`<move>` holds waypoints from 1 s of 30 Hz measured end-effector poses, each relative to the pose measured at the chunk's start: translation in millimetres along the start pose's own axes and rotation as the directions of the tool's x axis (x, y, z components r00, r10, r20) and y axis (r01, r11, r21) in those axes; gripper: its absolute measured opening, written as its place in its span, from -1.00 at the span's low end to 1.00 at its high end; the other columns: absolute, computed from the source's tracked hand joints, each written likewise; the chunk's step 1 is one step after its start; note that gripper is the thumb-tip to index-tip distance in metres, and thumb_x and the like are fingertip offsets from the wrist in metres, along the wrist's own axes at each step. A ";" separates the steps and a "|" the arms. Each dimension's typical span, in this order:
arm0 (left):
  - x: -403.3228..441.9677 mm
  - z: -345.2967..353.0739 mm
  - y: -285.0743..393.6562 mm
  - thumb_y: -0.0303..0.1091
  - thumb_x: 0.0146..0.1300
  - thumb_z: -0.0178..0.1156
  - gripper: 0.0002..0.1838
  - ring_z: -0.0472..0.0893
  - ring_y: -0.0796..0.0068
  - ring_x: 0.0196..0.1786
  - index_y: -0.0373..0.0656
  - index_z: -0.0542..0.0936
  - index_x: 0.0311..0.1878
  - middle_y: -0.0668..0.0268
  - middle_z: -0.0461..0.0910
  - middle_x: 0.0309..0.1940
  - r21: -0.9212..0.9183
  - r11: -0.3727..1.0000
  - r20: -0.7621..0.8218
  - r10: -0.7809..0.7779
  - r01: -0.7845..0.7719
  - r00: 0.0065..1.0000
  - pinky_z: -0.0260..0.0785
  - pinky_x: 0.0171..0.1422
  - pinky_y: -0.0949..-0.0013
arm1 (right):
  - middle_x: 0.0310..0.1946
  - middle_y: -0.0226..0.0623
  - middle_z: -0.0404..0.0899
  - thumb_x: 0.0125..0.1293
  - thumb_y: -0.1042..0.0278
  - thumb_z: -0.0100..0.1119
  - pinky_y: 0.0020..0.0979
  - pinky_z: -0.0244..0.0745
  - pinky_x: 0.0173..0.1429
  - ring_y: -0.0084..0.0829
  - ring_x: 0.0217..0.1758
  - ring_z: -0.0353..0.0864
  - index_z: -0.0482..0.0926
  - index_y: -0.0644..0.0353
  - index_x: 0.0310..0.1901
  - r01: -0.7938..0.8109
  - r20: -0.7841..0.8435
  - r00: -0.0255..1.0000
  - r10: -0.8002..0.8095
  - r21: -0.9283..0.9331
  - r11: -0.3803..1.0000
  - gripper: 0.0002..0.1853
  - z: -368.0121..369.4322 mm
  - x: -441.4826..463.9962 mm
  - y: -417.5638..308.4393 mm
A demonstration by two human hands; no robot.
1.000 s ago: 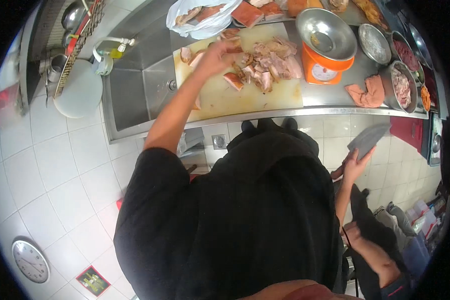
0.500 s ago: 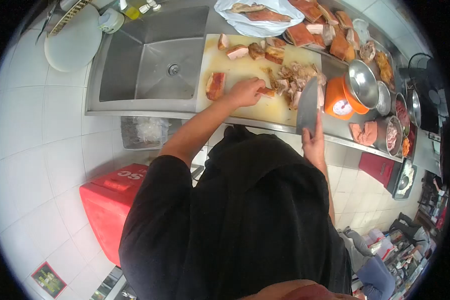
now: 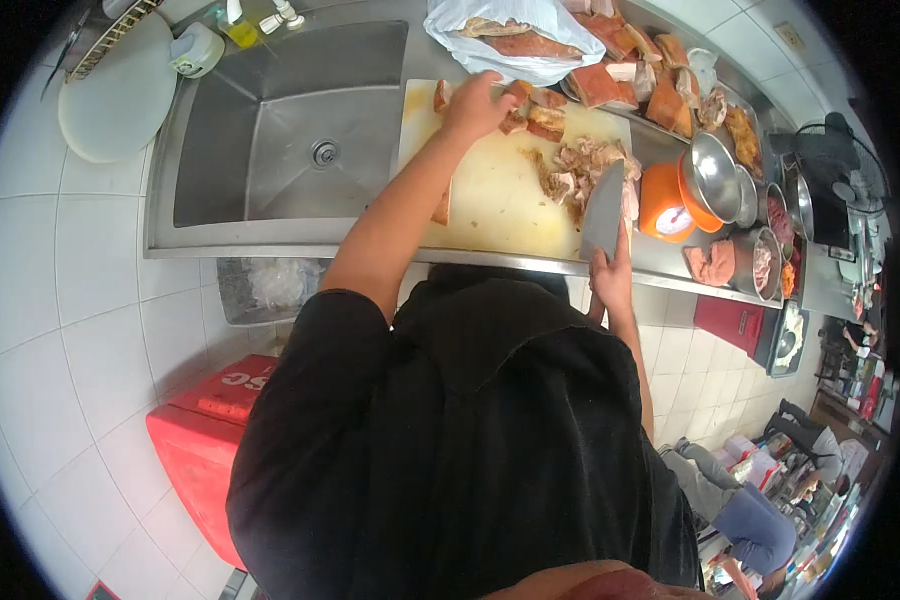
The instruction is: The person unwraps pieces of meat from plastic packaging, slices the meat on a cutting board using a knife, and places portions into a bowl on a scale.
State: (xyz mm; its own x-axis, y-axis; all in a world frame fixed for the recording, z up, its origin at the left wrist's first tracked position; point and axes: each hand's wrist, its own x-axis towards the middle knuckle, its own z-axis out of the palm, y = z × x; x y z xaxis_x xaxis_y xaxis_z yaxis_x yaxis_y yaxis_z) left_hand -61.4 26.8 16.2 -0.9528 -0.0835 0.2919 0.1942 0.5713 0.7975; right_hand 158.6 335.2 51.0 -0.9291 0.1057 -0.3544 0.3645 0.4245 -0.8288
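My left hand (image 3: 478,108) is over the back of the cream cutting board (image 3: 480,215), its fingers apart among roasted meat chunks (image 3: 546,122). Whether a fingertip touches a chunk cannot be seen. My right hand (image 3: 612,280) grips the handle of a broad kitchen knife (image 3: 604,210), its blade pointing away from me at the board's right edge. Beside the blade lies a pile of chopped meat (image 3: 580,168). My left forearm mostly covers another browned piece of meat (image 3: 442,208) near the board's left side.
A steel sink (image 3: 280,207) adjoins the board on the left. To the right stand an orange scale (image 3: 662,203) with a steel bowl (image 3: 712,165) and a meat pot (image 3: 755,265). A white plastic bag (image 3: 450,40) and meat slabs (image 3: 665,105) lie behind. Another person (image 3: 755,525) is at lower right.
My left hand has left the meat strip at the board's middle and moved to the chunks at the back. The knife stays in my right hand. The view has shifted slightly.
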 end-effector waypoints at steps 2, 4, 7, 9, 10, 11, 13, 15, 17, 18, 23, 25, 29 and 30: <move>0.3 -21.6 -21.3 -0.11 0.19 0.44 -0.51 0.61 0.00 0.13 -0.19 0.62 0.11 0.05 0.66 0.03 0.111 0.991 -0.145 0.085 -0.069 0.986 0.47 0.28 0.07 | 0.26 0.02 0.54 0.40 0.61 0.03 -0.34 0.59 -0.14 -0.39 -0.23 0.61 -0.04 0.06 0.67 0.220 -0.034 0.974 -0.224 -0.095 0.971 -0.16 1.2 19.8 10.5; -7.8 -41.3 -47.7 -0.09 0.18 0.44 -0.46 0.60 -0.01 0.16 -0.20 0.61 0.15 0.05 0.63 0.09 0.320 0.936 -0.275 0.238 -0.145 0.931 0.44 0.32 0.08 | 0.36 0.09 0.47 0.39 0.61 0.04 -0.31 0.52 0.13 -0.26 0.09 0.57 -0.02 0.04 0.67 0.334 -0.005 0.942 -0.336 -0.108 0.936 -0.16 2.6 36.1 13.3; -16.5 -41.7 -74.2 -0.05 0.15 0.46 -0.36 0.60 0.01 0.14 -0.21 0.58 0.23 0.06 0.60 0.12 0.202 0.972 0.028 -0.128 0.120 0.991 0.45 0.31 0.11 | 0.49 0.17 0.35 0.38 0.59 0.06 -0.25 0.34 0.48 -0.12 0.54 0.38 0.00 -0.02 0.67 0.152 0.170 0.974 -0.148 -0.012 0.988 -0.15 8.1 46.2 -12.2; -20.9 -30.8 -70.7 -0.03 0.13 0.48 -0.30 0.60 0.04 0.13 -0.22 0.56 0.27 0.05 0.59 0.13 0.106 0.972 0.047 -0.218 0.212 0.975 0.46 0.29 0.14 | 0.35 0.28 0.48 0.40 0.52 0.04 -0.13 0.45 0.38 0.03 0.31 0.63 0.02 -0.06 0.66 0.573 0.216 0.819 -0.531 -0.325 0.752 -0.18 15.0 85.5 7.4; -20.3 -23.6 -71.0 -0.01 0.12 0.48 -0.27 0.60 0.06 0.13 -0.22 0.55 0.29 0.05 0.58 0.13 0.057 0.965 0.061 -0.259 0.256 0.964 0.46 0.28 0.15 | 0.28 0.31 0.52 0.41 0.50 0.02 -0.11 0.47 0.35 0.09 0.24 0.65 0.03 -0.05 0.66 0.469 0.239 0.882 -0.407 -0.343 0.814 -0.20 16.2 87.9 -12.8; -17.7 -16.9 -72.7 -0.01 0.13 0.49 -0.26 0.60 0.06 0.13 -0.22 0.55 0.30 0.05 0.59 0.13 -0.006 0.969 0.079 -0.244 0.245 0.967 0.46 0.28 0.16 | 0.21 0.34 0.56 0.41 0.48 0.00 -0.08 0.49 0.31 0.14 0.18 0.67 0.04 -0.05 0.66 0.352 0.260 0.927 -0.269 -0.364 0.862 -0.21 19.8 87.3 -30.4; -14.7 -5.6 -77.9 0.00 0.13 0.49 -0.25 0.60 0.07 0.14 -0.22 0.54 0.32 0.06 0.59 0.13 -0.133 0.962 0.115 -0.222 0.236 0.968 0.46 0.27 0.18 | 0.03 0.42 0.62 0.40 0.43 -0.06 -0.02 0.49 0.30 0.22 0.15 0.67 0.05 0.00 0.65 0.256 0.283 0.949 -0.140 -0.433 0.864 -0.23 25.4 83.8 -61.4; -18.6 -9.6 -59.4 -0.09 0.19 0.46 -0.38 0.63 0.15 0.01 -0.22 0.58 0.25 0.12 0.61 0.03 0.023 0.994 0.076 -0.112 0.111 0.991 0.50 0.15 0.17 | 0.04 0.42 0.62 0.38 0.45 -0.06 -0.04 0.51 0.28 0.19 0.13 0.68 0.05 0.03 0.64 0.194 0.333 0.942 -0.034 -0.460 0.866 -0.23 23.6 76.7 -81.7; -15.9 -16.8 -38.2 -0.17 0.21 0.43 -0.50 0.64 0.17 -0.03 -0.20 0.61 0.16 0.15 0.62 -0.03 0.201 0.979 0.013 0.041 -0.043 0.999 0.52 0.11 0.14 | -0.01 0.38 0.65 0.38 0.46 -0.06 -0.07 0.55 0.18 0.12 -0.01 0.71 0.06 0.04 0.64 0.202 0.351 0.935 -0.043 -0.432 0.879 -0.22 19.6 72.8 -81.7; -14.8 -18.2 -32.5 -0.21 0.21 0.42 -0.56 0.63 0.14 -0.01 -0.19 0.62 0.11 0.14 0.62 -0.03 0.299 0.947 -0.030 0.135 -0.121 0.990 0.51 0.12 0.12 | -0.05 0.35 0.67 0.38 0.47 -0.05 -0.10 0.58 0.09 0.06 -0.13 0.74 0.07 0.02 0.64 0.243 0.347 0.932 -0.101 -0.393 0.887 -0.22 15.8 69.6 -72.6; 12.0 10.7 -6.4 -0.32 0.18 0.35 -0.72 0.62 0.04 0.06 -0.10 0.67 -0.04 0.15 0.63 -0.07 0.244 0.891 0.156 0.354 -0.383 0.922 0.48 0.18 0.02 | -0.16 0.15 0.73 0.38 0.50 0.00 -0.22 0.60 -0.13 -0.25 -0.39 0.69 0.08 -0.07 0.66 0.400 0.246 0.909 -0.337 -0.286 0.871 -0.20 2.2 61.6 -15.9; 24.0 28.2 9.4 -0.33 0.18 0.34 -0.74 0.62 0.05 0.08 -0.06 0.69 -0.04 0.16 0.64 -0.08 0.207 0.869 0.270 0.391 -0.449 0.880 0.48 0.19 0.02 | -0.19 0.07 0.73 0.37 0.52 0.01 -0.28 0.58 -0.21 -0.37 -0.45 0.62 0.08 -0.10 0.66 0.093 0.273 0.962 -0.014 -0.278 0.956 -0.18 -11.8 35.9 -50.7; 39.4 51.9 23.7 -0.38 0.13 0.33 -0.76 0.64 0.08 0.10 -0.05 0.68 -0.09 0.20 0.68 -0.09 0.364 0.842 0.413 0.238 -0.399 0.879 0.49 0.20 0.04 | -0.42 0.26 0.61 0.39 0.48 0.10 -0.19 0.53 0.00 -0.07 -0.35 0.62 0.06 -0.05 0.66 0.022 0.217 0.976 0.030 -0.232 0.972 -0.18 -25.9 18.8 -41.4; 41.6 53.7 26.4 -0.36 0.14 0.33 -0.75 0.65 0.06 0.09 -0.04 0.67 -0.07 0.18 0.68 -0.08 0.375 0.848 0.437 0.193 -0.374 0.878 0.49 0.19 0.04 | -0.41 0.25 0.62 0.39 0.48 0.10 -0.21 0.53 0.00 -0.09 -0.36 0.62 0.06 -0.05 0.66 0.019 0.201 0.979 0.025 -0.213 0.977 -0.18 -30.0 15.6 -36.4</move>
State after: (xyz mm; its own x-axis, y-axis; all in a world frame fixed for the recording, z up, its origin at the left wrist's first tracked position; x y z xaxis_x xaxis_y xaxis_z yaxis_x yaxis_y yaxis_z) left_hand -108.4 82.2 21.1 -0.9013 0.3941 0.1799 0.4332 0.8222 0.3692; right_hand 129.0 348.3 88.6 -0.8881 -0.0663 -0.4548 0.3253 0.6084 -0.7239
